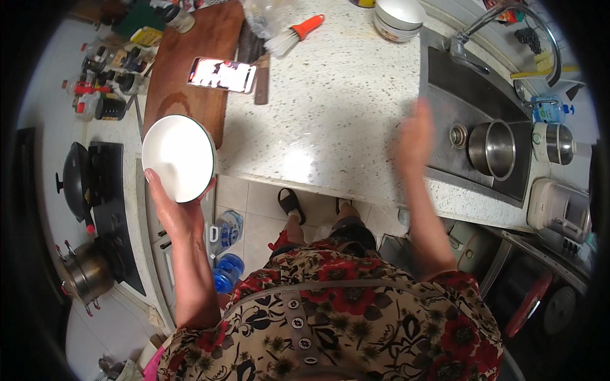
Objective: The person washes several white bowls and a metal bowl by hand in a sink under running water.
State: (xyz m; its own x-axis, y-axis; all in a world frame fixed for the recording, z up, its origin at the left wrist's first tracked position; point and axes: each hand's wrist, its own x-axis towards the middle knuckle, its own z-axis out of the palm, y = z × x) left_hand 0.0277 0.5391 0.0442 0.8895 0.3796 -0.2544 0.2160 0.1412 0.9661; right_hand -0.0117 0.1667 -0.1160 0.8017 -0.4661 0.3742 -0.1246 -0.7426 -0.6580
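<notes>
A white bowl [175, 155] with a dark rim is held in my left hand [181, 213], its inside facing up toward me. The thumb lies over the near rim, and the other fingers are mostly hidden beneath. The bowl overlaps the near end of a brown wooden cutting board [190, 38]. My right hand [416, 143] is above the counter by the left edge of the sink [457, 95]. It is smeared by motion, so its fingers cannot be made out, and no object shows in it. A steel pot [492, 150] sits in the sink near the drain.
A lit phone [221, 74] lies across the board's right edge beside a wooden handle [262, 82]. An orange-handled brush [295, 35] and stacked bowls [399, 22] stand farther back on the speckled counter [318, 108]. A black wok [76, 184] and a steel pot are at left.
</notes>
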